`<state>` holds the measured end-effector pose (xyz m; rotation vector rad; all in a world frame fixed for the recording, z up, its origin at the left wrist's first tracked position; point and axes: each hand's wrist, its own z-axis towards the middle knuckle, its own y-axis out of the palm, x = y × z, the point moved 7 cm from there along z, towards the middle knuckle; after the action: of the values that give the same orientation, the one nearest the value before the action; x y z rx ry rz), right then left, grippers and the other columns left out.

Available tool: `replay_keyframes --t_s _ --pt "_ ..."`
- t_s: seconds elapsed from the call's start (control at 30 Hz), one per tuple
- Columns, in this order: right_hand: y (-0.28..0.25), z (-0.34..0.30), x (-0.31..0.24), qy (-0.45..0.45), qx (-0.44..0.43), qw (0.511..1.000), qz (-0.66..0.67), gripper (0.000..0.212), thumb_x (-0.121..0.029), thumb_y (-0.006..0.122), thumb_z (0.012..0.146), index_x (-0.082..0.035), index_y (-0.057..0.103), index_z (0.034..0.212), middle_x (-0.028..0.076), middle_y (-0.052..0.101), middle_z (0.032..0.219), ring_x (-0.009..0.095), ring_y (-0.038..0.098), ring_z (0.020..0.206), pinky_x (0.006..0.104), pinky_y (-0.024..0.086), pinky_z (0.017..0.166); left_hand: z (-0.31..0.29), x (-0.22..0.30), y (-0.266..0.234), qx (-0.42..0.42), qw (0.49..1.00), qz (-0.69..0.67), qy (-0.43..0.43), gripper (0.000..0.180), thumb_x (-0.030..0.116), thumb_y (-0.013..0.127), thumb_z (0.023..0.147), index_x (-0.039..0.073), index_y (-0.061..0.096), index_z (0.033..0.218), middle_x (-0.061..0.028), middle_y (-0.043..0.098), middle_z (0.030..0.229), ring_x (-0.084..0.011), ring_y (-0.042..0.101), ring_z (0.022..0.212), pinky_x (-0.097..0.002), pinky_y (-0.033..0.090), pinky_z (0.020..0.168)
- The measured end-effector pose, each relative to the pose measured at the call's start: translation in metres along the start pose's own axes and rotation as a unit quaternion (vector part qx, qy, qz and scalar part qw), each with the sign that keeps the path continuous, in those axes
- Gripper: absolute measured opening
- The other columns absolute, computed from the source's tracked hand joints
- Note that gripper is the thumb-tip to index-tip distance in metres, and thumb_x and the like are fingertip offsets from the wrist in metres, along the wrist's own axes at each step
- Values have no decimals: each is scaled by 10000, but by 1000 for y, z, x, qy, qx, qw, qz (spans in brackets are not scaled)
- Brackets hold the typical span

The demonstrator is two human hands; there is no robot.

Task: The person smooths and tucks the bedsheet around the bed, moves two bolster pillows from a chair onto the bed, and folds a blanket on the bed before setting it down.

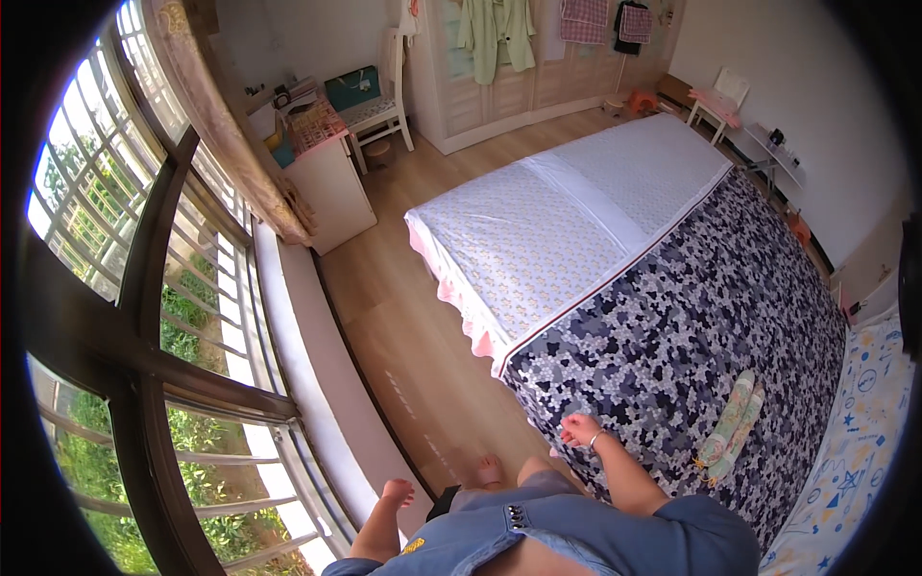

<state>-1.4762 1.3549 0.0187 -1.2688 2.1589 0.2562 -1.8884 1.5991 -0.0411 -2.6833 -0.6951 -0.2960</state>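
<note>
Beyond and rightward of our nearer right grip (579, 431) spreads the dark cover (672, 317); whether that curled grip pinches anything, we cannot tell; our left grip (398, 493) looks loosely spread.

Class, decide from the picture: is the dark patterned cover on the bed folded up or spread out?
Spread: the dark patterned cover lies broad and largely flat, its pattern showing widely.

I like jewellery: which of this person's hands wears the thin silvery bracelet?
The right hand, seen against the dark mottled fabric bedspread; the left hand, nearer the dark-framed window, shows none.
</note>
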Motion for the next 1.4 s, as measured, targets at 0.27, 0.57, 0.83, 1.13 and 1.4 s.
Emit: replay_keyframes --t_s 0.27,0.57,0.83,1.13,1.4 --pt "1 59 -50 178 39 968 -173 181 -186 459 791 -35 546 838 72 590 704 158 570 542 272 444 417 61 105 -70 -33 997 -68 30 245 206 454 805 53 532 979 -57 588 817 -163 560 633 -302 479 530" --pt "18 230 -237 154 131 976 -77 151 -109 426 765 -37 542 830 97 585 639 180 561 492 320 442 390 125 258 -193 -110 977 -184 -10 193 184 469 793 27 581 806 -47 582 697 -161 545 602 -284 451 493" --pt "215 369 -561 -184 -53 857 -478 155 -187 477 731 -73 578 761 75 605 667 154 569 535 291 458 552 330 301 -304 -7 968 49 245 253 234 559 742 40 606 897 -16 600 791 -143 552 733 -260 447 654" --pt "243 503 -618 -84 -31 937 -339 205 -241 492 745 -75 604 701 51 615 656 195 592 576 308 467 582 440 500 -479 -14 960 236 151 228 246 481 814 95 541 974 -58 568 951 -185 529 875 -362 441 749" --pt "140 515 -607 163 111 980 34 218 -218 387 787 -66 542 771 108 610 780 193 586 593 339 471 498 427 766 -554 -154 937 313 30 300 316 460 815 97 498 1017 -41 555 994 -200 535 850 -368 468 693"
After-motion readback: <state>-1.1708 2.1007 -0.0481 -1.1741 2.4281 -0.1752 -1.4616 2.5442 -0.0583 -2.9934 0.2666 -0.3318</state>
